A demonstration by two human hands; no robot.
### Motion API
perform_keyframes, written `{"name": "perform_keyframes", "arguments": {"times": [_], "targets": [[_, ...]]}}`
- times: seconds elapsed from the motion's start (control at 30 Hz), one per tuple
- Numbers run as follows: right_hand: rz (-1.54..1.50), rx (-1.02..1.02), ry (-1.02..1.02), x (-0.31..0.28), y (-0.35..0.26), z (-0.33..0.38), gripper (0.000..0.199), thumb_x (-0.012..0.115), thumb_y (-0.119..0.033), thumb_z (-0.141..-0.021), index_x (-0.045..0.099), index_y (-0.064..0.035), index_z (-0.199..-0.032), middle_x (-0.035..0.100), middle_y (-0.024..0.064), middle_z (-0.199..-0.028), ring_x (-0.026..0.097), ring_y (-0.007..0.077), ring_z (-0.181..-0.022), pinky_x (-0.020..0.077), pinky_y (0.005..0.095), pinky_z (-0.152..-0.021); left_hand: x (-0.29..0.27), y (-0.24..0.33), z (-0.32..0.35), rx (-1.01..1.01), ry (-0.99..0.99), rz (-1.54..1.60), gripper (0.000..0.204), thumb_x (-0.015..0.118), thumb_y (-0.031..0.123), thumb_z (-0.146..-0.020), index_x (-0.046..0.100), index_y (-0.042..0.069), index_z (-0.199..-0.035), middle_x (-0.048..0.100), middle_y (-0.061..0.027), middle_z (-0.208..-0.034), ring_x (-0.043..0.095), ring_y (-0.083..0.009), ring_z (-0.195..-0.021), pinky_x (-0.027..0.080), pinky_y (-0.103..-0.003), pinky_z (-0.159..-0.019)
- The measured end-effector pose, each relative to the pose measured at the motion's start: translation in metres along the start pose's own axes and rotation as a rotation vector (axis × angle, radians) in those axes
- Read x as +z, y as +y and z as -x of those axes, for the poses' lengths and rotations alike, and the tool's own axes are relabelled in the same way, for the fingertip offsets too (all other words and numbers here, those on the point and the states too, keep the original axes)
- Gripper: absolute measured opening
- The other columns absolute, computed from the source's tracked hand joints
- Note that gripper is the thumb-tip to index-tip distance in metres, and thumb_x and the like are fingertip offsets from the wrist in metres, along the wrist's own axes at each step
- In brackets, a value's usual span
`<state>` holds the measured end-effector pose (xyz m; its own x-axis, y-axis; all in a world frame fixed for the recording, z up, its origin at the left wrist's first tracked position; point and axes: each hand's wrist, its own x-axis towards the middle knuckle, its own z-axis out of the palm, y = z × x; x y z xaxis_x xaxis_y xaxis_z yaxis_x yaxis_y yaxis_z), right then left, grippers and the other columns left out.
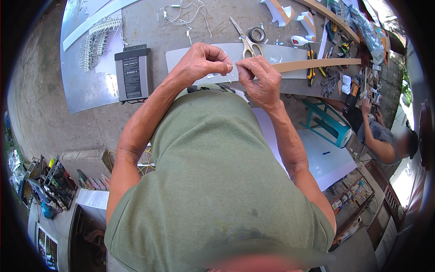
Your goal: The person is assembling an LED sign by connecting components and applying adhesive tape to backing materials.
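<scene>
Both hands meet above the near edge of the workbench, fingertips pinched close together. My left hand (204, 61) is closed, thumb against forefinger, on what looks like a thin white wire (234, 66). Facing it, my right hand (260, 81) pinches the same wire from the other side; the fingers hide most of it. Beneath them lies a pale grey sheet (179, 56). Just beyond my right hand are scissors (247, 44) with cream handles and a roll of black tape (257, 35). Loose white wires (183, 21) lie farther back on the bench.
To the left stand a grey power supply box (132, 75) and strings of small white modules (97, 41) on a metal sheet. Pliers (311, 68), a brown curved strip (321, 65) and white-and-tan shaped pieces (280, 13) lie right. A teal stool (328, 122) stands near another person (383, 138).
</scene>
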<state>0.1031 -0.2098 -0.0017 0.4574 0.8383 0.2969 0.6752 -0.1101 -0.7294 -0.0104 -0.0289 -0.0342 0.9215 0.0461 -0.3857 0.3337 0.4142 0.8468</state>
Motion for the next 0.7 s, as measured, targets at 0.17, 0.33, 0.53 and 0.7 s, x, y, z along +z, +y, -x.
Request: {"name": "perform_keyframes", "arguments": {"times": [0.17,0.33,0.53,0.7], "targets": [[0.109,0.062,0.072,0.010,-0.007,0.005,0.021,0.071,0.007,-0.076,0.068,-0.0021,-0.095,0.065,0.0080,-0.082,0.063,0.0214,-0.071,0.0502,0.0322,-0.060,0.005,-0.001,-0.002,0.030,0.012,0.017,0.013,0.078,0.009,-0.080,0.074,0.000,-0.088,0.070,-0.0034,-0.078,0.062,-0.0090,-0.072,0.050,-0.025,-0.068],[-0.112,0.282,-0.017,-0.004,-0.013,-0.003,0.011,0.069,0.000,-0.088,0.070,-0.0017,-0.099,0.066,0.0067,-0.085,0.062,0.0150,-0.072,0.0492,0.0285,-0.061,-0.001,-0.002,-0.001,-0.015,0.013,0.115,0.013,0.078,0.012,-0.080,0.075,0.002,-0.087,0.070,-0.0036,-0.076,0.062,-0.0082,-0.070,0.046,-0.023,-0.064],[-0.620,0.565,-0.185,-0.012,0.007,-0.002,0.015,0.065,-0.007,-0.097,0.072,-0.0020,-0.109,0.069,0.0024,-0.096,0.059,0.0096,-0.081,0.0499,0.0254,-0.070,-0.005,-0.001,-0.003,-0.064,-0.083,0.108,0.013,0.079,0.014,-0.079,0.075,0.004,-0.085,0.069,-0.0025,-0.073,0.058,-0.0064,-0.065,0.039,-0.022,-0.058],[-0.717,0.488,-0.261,-0.012,0.013,-0.003,0.013,0.066,-0.004,-0.095,0.073,-0.0028,-0.106,0.067,0.0019,-0.100,0.060,0.0097,-0.087,0.0498,0.0245,-0.071,-0.006,-0.002,-0.002,-0.087,-0.119,0.086,0.013,0.079,0.014,-0.079,0.074,0.003,-0.084,0.068,-0.0015,-0.072,0.057,-0.0048,-0.064,0.038,-0.020,-0.057]]}}
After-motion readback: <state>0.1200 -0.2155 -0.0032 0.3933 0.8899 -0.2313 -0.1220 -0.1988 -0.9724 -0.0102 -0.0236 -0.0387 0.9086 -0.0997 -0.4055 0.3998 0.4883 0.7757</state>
